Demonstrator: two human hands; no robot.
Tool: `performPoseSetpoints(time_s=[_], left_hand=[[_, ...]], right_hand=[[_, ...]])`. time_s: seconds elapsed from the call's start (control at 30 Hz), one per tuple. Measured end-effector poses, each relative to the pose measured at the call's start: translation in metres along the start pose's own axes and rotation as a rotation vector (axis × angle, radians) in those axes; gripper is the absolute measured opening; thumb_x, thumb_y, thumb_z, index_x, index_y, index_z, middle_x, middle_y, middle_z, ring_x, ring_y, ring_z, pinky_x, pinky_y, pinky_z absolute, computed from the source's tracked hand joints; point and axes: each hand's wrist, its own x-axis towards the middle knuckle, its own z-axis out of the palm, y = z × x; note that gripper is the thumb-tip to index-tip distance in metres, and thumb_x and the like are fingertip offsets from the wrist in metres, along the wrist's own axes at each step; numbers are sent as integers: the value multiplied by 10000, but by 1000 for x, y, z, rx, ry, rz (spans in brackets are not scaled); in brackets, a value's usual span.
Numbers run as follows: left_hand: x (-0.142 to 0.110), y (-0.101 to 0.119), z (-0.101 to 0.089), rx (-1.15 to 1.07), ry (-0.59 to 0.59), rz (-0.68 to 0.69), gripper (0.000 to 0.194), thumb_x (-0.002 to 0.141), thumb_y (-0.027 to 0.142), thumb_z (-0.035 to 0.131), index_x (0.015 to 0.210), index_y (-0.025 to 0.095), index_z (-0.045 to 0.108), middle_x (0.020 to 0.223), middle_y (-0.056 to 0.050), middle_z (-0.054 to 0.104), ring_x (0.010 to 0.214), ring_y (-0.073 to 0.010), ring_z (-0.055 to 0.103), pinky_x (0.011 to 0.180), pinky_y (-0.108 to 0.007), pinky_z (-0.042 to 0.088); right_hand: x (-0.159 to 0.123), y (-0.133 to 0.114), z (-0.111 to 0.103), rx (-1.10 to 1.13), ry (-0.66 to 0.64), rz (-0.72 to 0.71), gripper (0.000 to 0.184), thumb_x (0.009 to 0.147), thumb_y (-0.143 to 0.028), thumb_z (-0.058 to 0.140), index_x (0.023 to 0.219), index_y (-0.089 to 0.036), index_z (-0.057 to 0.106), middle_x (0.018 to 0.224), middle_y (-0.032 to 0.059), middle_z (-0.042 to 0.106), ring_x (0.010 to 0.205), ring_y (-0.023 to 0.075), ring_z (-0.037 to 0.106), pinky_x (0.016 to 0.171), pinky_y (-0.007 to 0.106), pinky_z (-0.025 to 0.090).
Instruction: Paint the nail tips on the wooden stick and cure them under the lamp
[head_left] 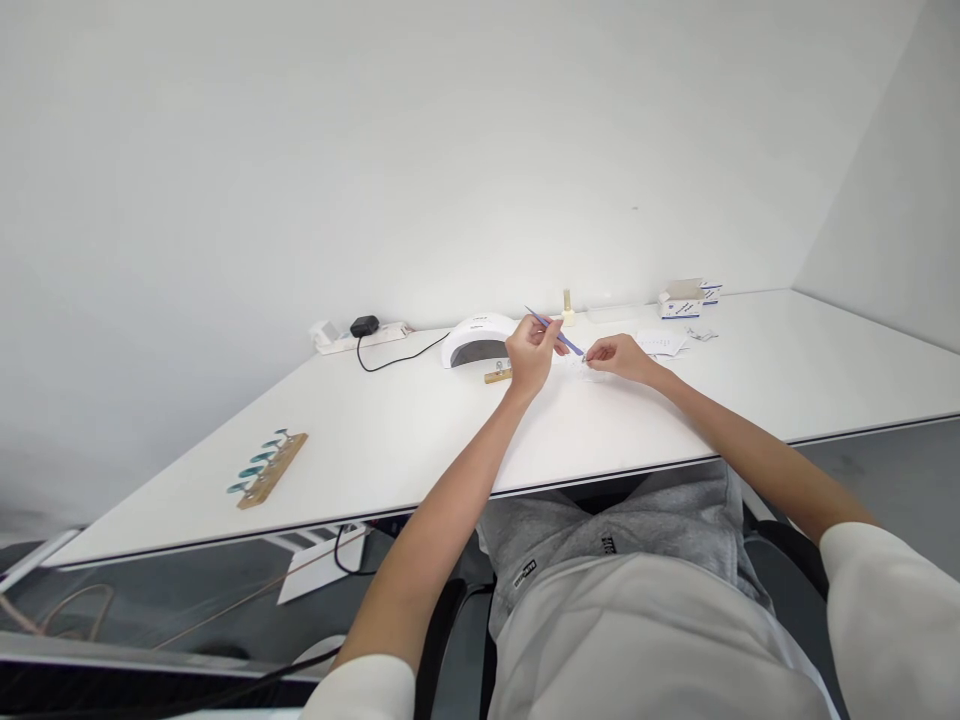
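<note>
My left hand [531, 352] is closed around a slim purple-blue tool [570, 345], whose kind I cannot make out. One end of the tool points up past the fingers; the other slants down toward my right hand [616, 357]. The fingers of that hand are pinched together around a tiny item [584, 360], too small to name. Both hands are just above the white table [420, 430]. Partly hidden behind my left wrist is a small wooden stand [495, 377] with clear pieces on it.
A white nail lamp [480, 328] stands behind my left hand, its cable running to a black adapter [364, 326] and power strip [375, 337]. At left lies a wooden stand [274, 472] with several teal nail tips. Farther back are a polish bottle [568, 309], boxes [681, 300] and paper [664, 343].
</note>
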Motion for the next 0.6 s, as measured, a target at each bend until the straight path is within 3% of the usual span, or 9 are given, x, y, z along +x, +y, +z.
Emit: performPoseSetpoints(time_s=[0.6], left_hand=[[-5,-7,2,4,-80,54,310,807,457,678,762,187,532,547,54,567,444,-89,584,478,-209,467]], right_hand=[[0,-4,0,29,-2,44,155,624,-285,711,707,-154,727,651,27,687,625,146,618,605,254,506]])
